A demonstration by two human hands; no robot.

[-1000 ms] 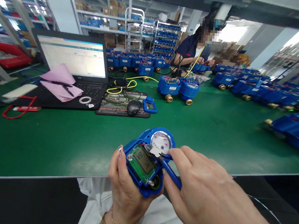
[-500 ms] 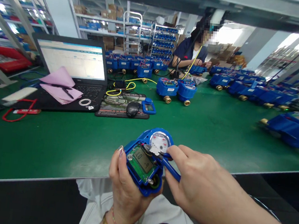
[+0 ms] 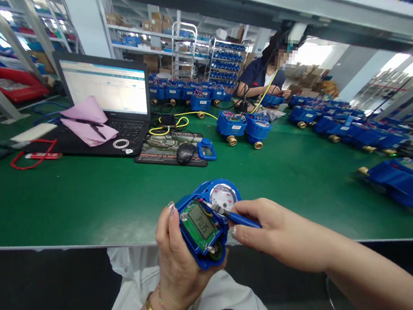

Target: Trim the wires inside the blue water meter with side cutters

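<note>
My left hand [image 3: 176, 264] is wrapped round a blue water meter [image 3: 205, 218] held over my lap at the green table's front edge. The meter's cover is off, showing a green circuit board with an LCD reading [image 3: 200, 222] and a round white dial [image 3: 223, 195]. My right hand [image 3: 261, 226] pinches a blue-handled tool [image 3: 239, 218] whose metal tip touches the meter between dial and board.
An open laptop [image 3: 106, 96] with pink papers, a mouse [image 3: 186, 152] on a mat, yellow cable and two blue meters [image 3: 244, 125] lie on the green table [image 3: 78, 196]. Rows of blue meters fill the right and far side. Another person sits working across the table [image 3: 263, 75].
My right hand has turned flatter, laying the tool more level, and its tip shifted on the meter. The LCD reading has changed. The meter sits slightly more upright in my left hand.
</note>
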